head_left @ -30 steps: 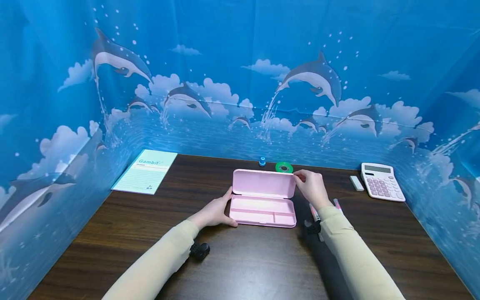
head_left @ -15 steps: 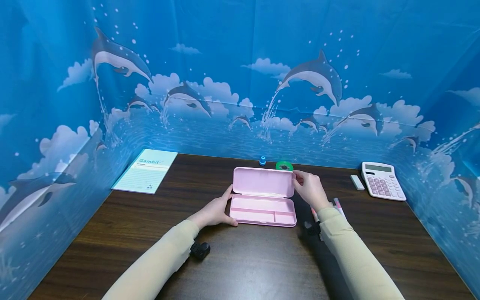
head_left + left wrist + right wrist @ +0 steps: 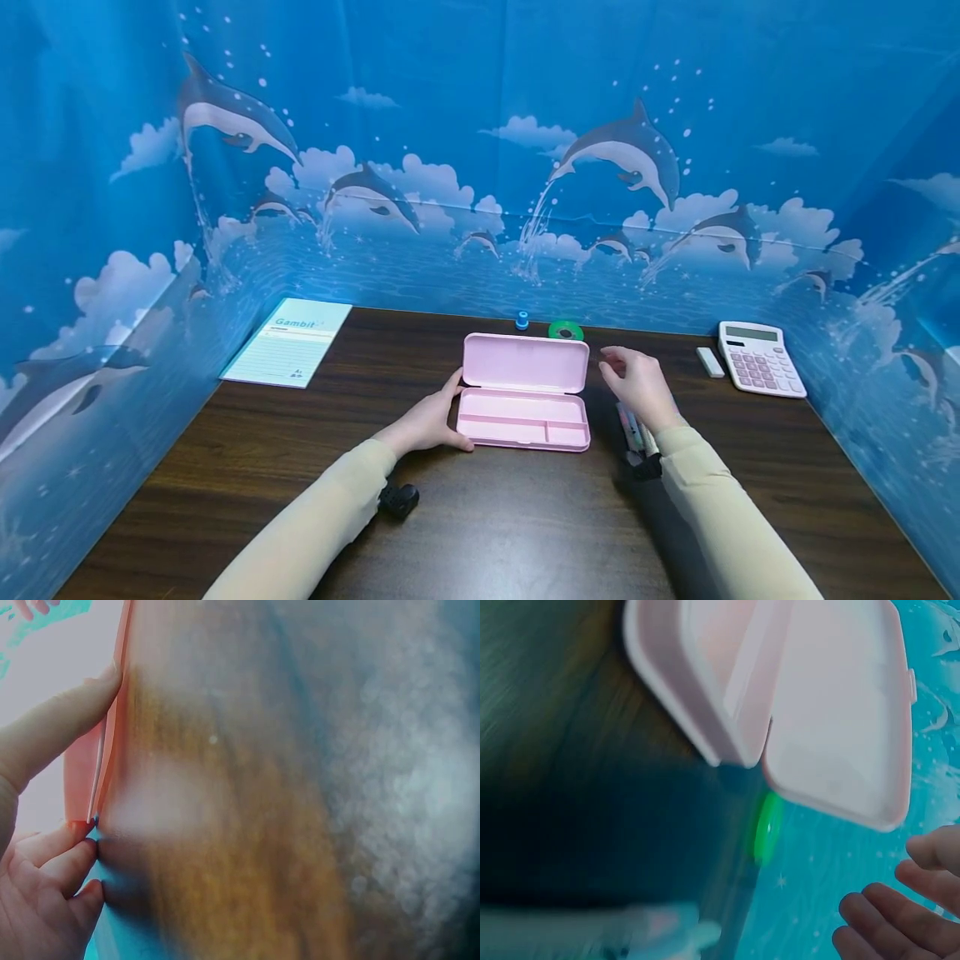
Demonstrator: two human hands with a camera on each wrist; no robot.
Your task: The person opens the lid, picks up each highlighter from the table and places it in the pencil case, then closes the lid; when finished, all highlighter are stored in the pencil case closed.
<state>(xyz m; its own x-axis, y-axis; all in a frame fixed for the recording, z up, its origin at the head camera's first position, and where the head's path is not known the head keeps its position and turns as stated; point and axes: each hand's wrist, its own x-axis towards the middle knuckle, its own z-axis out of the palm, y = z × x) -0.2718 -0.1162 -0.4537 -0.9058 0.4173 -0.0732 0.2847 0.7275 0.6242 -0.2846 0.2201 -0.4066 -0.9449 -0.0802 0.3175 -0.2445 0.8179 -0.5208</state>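
**A:** Your left hand (image 3: 427, 423) has its thumb and fingers curled against the left end of the pink pencil case (image 3: 522, 402), thumb up near the hinge corner. Why grip it there?

**B:** You're pinning the tray so it doesn't slide on the bench (image 3: 480, 517) while the lid stands up. The left wrist view agrees: your thumb lies along the case's edge and the fingers (image 3: 52, 862) tuck in at the lower corner.

**A:** And your right hand (image 3: 639, 385)?

**B:** It holds nothing. It hovers just beside the lid's right end, not touching it, fingers loosely spread and relaxed. From the right wrist camera you can see the fingertips (image 3: 885, 919) clear of the lid, with open air between.

**A:** Where does the case sit?

**B:** Mid-bench, straight ahead of you, lid propped upright on the far side, the divided tray facing you and showing nothing inside.

**A:** What's near that free hand?

**B:** A few pens (image 3: 633, 429) lie on the bench just under your right wrist, close to the tray's right end. Behind the lid sit a green tape roll (image 3: 566, 331) and a small blue item (image 3: 521, 320) I can't identify. The calculator (image 3: 759, 358) and a white eraser (image 3: 709, 362) are farther right; a notebook (image 3: 288, 353) lies well apart at far left.
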